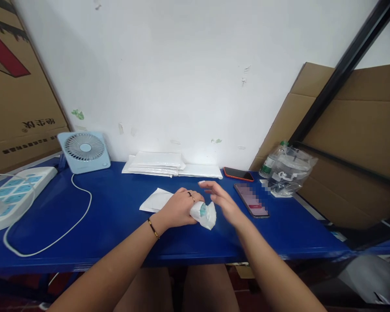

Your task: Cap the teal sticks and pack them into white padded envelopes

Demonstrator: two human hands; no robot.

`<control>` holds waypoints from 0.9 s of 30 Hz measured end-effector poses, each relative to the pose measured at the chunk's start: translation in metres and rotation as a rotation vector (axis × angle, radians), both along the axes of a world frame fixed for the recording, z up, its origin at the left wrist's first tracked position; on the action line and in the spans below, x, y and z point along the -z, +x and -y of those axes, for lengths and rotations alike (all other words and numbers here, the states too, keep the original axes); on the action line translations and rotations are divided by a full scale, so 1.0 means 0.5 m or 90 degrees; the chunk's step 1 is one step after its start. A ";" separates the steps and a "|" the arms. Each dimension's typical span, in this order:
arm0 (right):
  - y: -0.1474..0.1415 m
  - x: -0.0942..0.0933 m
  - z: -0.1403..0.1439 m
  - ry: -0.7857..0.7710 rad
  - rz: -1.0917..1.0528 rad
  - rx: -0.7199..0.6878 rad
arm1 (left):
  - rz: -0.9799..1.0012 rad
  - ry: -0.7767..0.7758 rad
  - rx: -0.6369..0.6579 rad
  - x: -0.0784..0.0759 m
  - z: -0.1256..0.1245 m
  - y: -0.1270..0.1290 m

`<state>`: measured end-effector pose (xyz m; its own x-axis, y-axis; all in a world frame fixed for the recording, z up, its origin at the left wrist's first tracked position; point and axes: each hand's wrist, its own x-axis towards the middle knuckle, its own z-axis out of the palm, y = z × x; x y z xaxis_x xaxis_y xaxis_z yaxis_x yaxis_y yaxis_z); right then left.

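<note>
Left hand [178, 211] closed around a small white crumpled wrapped bundle with a teal spot [204, 213], pressed down on the blue desk [117, 216] a little back from the front edge. Right hand [221, 199] open, fingers spread and slightly blurred, hovering just beside the bundle, holding nothing. Flat white paper envelope [154, 200] lying under and behind the left hand. Wide bare blue surface to the left, crossed only by a looping white cable [68, 229]; clear strip along the front edge too. Near the right hand, a dark phone with a lit screen [251, 200]; behind it a black phone with an orange rim [238, 174]. Against the wall, a stack of white padded mailers [169, 164] and a pale blue square fan [84, 151]. At the left edge, a white power strip [16, 190]. At the right end, a clear plastic bag [290, 173] holding small dark parts, too blurred to identify, with a clear bottle with a green cap [273, 160] just behind.
</note>
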<state>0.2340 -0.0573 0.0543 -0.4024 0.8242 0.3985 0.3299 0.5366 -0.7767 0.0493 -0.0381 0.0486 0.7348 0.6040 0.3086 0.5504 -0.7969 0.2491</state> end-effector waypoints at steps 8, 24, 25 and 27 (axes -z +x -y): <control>0.037 -0.080 0.011 0.168 0.070 -0.015 | 0.263 -0.103 0.101 -0.091 -0.007 -0.025; 0.005 0.052 0.116 0.176 0.348 -0.081 | 0.090 -0.086 -0.073 0.103 0.153 -0.156; 0.000 0.060 0.121 0.153 0.327 -0.082 | 0.102 -0.119 -0.078 0.108 0.161 -0.159; -0.010 0.068 0.127 0.131 0.300 -0.094 | 0.124 -0.174 -0.088 0.106 0.173 -0.165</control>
